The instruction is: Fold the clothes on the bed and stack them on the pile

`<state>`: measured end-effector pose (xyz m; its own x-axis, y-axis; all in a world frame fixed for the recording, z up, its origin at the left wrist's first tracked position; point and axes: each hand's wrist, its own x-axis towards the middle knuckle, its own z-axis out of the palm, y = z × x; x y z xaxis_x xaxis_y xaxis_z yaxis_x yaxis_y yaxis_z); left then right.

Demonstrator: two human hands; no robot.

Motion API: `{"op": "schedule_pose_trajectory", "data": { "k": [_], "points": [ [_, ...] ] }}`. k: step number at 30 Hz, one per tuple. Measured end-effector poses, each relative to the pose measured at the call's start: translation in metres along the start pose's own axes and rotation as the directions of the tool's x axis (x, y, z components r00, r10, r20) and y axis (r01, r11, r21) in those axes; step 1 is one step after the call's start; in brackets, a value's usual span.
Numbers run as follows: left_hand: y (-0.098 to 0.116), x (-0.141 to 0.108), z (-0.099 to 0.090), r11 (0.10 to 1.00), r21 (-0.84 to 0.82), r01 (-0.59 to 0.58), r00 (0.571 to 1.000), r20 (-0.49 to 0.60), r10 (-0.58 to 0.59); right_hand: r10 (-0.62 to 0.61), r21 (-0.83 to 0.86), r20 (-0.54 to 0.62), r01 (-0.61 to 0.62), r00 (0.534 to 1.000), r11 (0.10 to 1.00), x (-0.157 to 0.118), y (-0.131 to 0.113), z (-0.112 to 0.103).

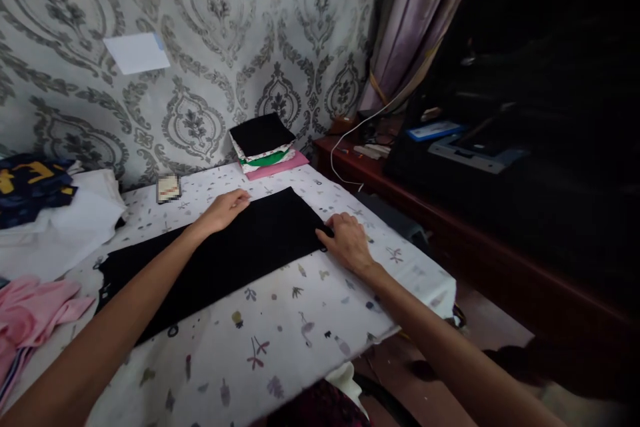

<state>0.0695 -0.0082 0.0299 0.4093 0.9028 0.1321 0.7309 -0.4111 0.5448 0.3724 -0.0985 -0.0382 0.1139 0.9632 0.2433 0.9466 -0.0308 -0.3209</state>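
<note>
Head view: right hand [350,243] pinches black cloth [265,230], left hand [223,211] alongside, its hold unclear.

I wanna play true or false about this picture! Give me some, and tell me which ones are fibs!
1. The right hand touches the long black cloth. True.
2. The black cloth is scrunched into a ball. False: it is spread out flat.
3. The folded pile has a pink piece on top. False: a black piece is on top, and the pink one is at the bottom.
4. A crumpled pink garment lies at the left side of the picture. True.
5. The table cover is plain, with no pictures on it. False: it is white with small printed shapes.
6. The wallpaper has a leafy pattern. True.
</note>
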Motion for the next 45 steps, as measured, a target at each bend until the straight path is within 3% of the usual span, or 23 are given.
{"op": "schedule_pose_trajectory", "data": {
  "k": [4, 7, 11, 15, 18, 21, 25, 29, 33, 37, 45],
  "points": [
    [0.023, 0.081, 0.040, 0.999, -0.040, 0.036, 0.997, 0.073, -0.033, 0.035, 0.000, -0.014, -0.035, 0.999, 0.999, 0.000, 0.002, -0.002],
    [0.030, 0.120, 0.066, 0.999, -0.020, 0.049, 0.995, 0.091, -0.047, 0.044, 0.016, -0.017, -0.043, 0.999, 0.999, 0.000, 0.003, -0.003],
    [0.033, 0.145, 0.088, 0.998, 0.000, 0.069, 0.989, 0.134, -0.069, 0.050, 0.113, -0.008, -0.049, 0.999, 0.992, 0.002, 0.004, -0.005],
    [0.033, 0.147, 0.088, 0.995, -0.038, 0.089, 0.983, 0.163, -0.082, 0.091, 0.392, 0.025, -0.094, 0.995, 0.915, 0.005, -0.001, -0.008],
    [0.029, 0.138, 0.067, 0.990, -0.109, 0.089, 0.988, 0.138, -0.073, 0.116, 0.594, 0.012, -0.100, 0.993, 0.798, 0.004, -0.014, -0.014],
    [0.017, 0.118, 0.029, 0.980, -0.186, 0.074, 0.994, 0.095, -0.057, 0.061, 0.696, -0.087, 0.017, 0.994, 0.718, -0.003, -0.039, -0.024],
    [-0.010, 0.075, -0.025, 0.943, -0.308, 0.121, 0.991, 0.086, -0.099, -0.129, 0.704, -0.137, 0.188, 0.982, 0.685, -0.017, -0.088, -0.029],
    [-0.042, 0.026, -0.057, 0.869, -0.373, 0.325, 0.945, 0.155, -0.287, -0.371, 0.588, -0.139, 0.378, 0.918, 0.715, -0.036, -0.141, -0.010],
    [-0.069, -0.012, -0.066, 0.712, -0.532, 0.458, 0.889, 0.261, -0.377, -0.586, 0.345, -0.088, 0.576, 0.806, 0.741, -0.053, -0.177, 0.011],
    [-0.089, -0.034, -0.066, 0.604, -0.652, 0.459, 0.883, 0.262, -0.388, -0.697, 0.198, -0.004, 0.684, 0.717, 0.702, -0.064, -0.196, 0.019],
    [-0.112, -0.068, -0.071, 0.484, -0.751, 0.449, 0.858, 0.211, -0.469, -0.784, 0.127, 0.070, 0.774, 0.617, 0.621, -0.080, -0.225, 0.029]
  ]
}}
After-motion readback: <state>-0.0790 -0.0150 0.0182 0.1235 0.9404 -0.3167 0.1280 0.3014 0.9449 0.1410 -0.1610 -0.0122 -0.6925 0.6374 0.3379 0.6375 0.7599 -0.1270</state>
